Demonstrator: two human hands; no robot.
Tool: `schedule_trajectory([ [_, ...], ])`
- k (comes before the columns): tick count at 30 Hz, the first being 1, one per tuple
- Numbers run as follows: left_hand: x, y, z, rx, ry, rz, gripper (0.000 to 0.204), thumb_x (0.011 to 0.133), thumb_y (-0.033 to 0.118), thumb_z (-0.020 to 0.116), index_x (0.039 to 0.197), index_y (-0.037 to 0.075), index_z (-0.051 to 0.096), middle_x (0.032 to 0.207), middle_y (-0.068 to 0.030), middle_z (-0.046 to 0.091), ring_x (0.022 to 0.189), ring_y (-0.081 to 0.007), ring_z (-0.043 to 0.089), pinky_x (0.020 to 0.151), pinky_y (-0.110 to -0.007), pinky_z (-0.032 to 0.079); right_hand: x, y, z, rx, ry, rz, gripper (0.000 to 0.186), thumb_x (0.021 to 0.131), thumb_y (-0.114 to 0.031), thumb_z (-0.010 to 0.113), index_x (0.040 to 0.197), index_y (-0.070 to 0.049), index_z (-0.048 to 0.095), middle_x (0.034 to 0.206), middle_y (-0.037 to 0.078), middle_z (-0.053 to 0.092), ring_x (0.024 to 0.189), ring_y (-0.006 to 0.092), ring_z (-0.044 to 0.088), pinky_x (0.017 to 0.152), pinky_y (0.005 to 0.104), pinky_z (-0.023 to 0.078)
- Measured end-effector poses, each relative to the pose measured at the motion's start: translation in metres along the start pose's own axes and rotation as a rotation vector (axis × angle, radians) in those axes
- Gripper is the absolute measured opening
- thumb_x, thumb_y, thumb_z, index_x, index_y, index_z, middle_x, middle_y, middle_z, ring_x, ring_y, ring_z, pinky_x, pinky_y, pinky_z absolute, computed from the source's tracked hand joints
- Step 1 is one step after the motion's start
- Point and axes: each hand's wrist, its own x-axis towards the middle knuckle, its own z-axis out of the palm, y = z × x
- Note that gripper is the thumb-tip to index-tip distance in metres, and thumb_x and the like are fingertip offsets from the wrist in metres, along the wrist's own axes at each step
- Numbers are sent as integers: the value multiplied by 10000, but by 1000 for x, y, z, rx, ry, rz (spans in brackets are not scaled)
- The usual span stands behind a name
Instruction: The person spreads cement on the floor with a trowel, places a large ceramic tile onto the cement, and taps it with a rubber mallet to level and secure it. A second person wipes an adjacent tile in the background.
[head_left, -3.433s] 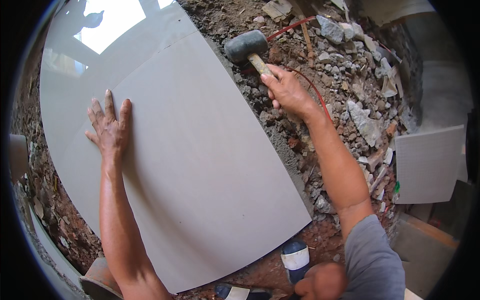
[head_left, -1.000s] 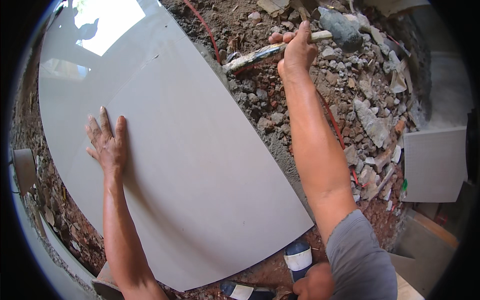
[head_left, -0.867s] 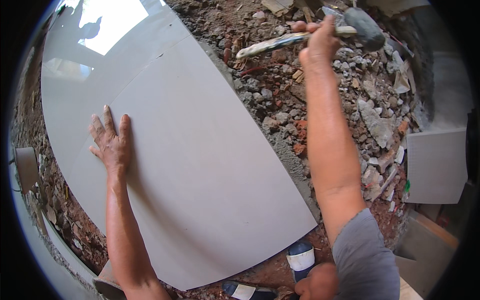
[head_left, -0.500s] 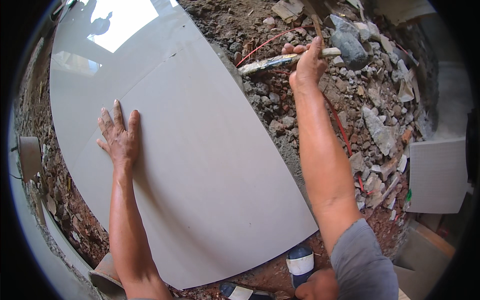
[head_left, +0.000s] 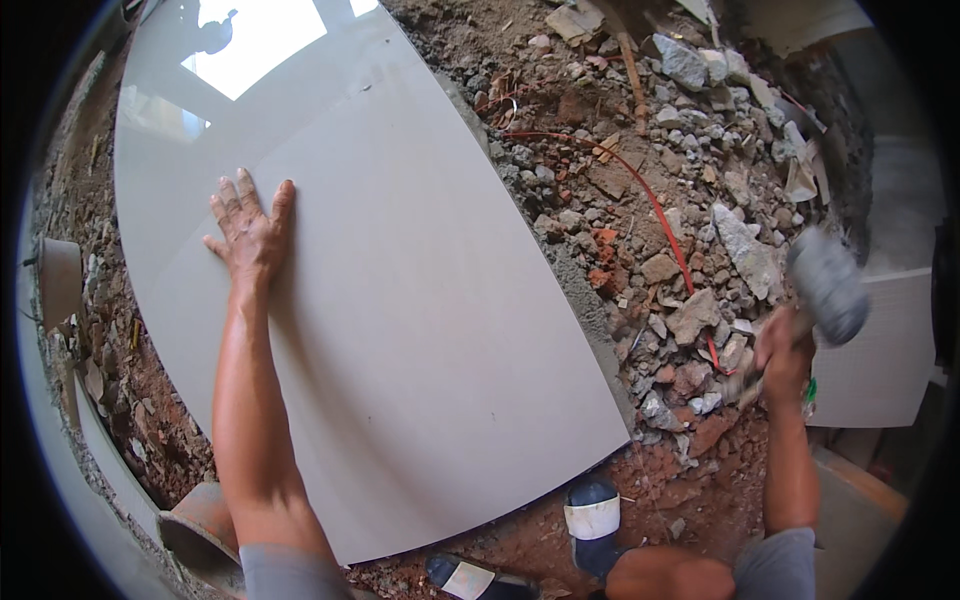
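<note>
A large, glossy pale tile (head_left: 430,330) lies on the ground in front of me. My left hand (head_left: 252,232) rests flat on its left part, fingers spread. Off to the right, beyond the tile's edge, my right hand (head_left: 785,350) is closed round the handle of a mallet (head_left: 830,288). The mallet is held above the rubble, its thick grey head on the far right side of the hand and blurred by motion. Part of the handle shows to the left of the fist, also smeared.
Broken stone and rubble (head_left: 745,250) cover the ground right of the tile, with a thin red tube (head_left: 655,205) across them. Another pale tile (head_left: 880,355) stands far right. A bucket-like container (head_left: 200,530) sits lower left. My sandalled feet (head_left: 594,515) are by the near edge.
My right hand has swung the mallet nearer and to the right, away from the tile's right edge. My left hand stays on the tile; the view has shifted slightly.
</note>
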Motion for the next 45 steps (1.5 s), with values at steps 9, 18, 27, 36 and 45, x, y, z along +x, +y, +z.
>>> schedule_trajectory([
  [9,-77,-61,-46,36,-105,74,932,871,743,424,1518,89,270,1589,-148,221,1485,-330,120,1137,-645,46,-125,8,10,-121,-529,186,287,894,-215,660,1059,13,609,749,56,636,642,137,602,601,296,475],
  [18,-255,-135,-11,-146,25,78,955,847,731,478,1523,92,261,1604,-170,120,1490,-358,-3,1131,-658,-16,-143,-78,97,-151,-737,-42,222,1007,-246,487,986,-28,528,644,16,524,480,92,499,453,241,426],
  [27,-240,-139,-10,-165,-83,11,952,849,789,349,1550,165,195,1623,-105,81,1498,-306,-35,1158,-598,-65,-215,-112,259,477,-564,112,198,1026,-261,459,1036,-63,464,703,11,491,441,80,474,393,245,440],
  [36,-239,-140,-7,-186,-74,17,958,844,794,354,1551,167,193,1622,-111,80,1498,-308,-34,1154,-606,-60,-223,-130,311,730,-262,125,184,1041,-245,416,974,-74,430,709,4,456,454,69,451,404,240,441],
  [45,-238,-140,-7,-177,-81,23,940,858,784,339,1550,163,198,1621,-117,78,1498,-312,-34,1142,-633,-55,-234,-127,325,648,-416,108,193,1040,-251,420,948,-82,429,705,4,464,446,70,456,396,241,437],
])
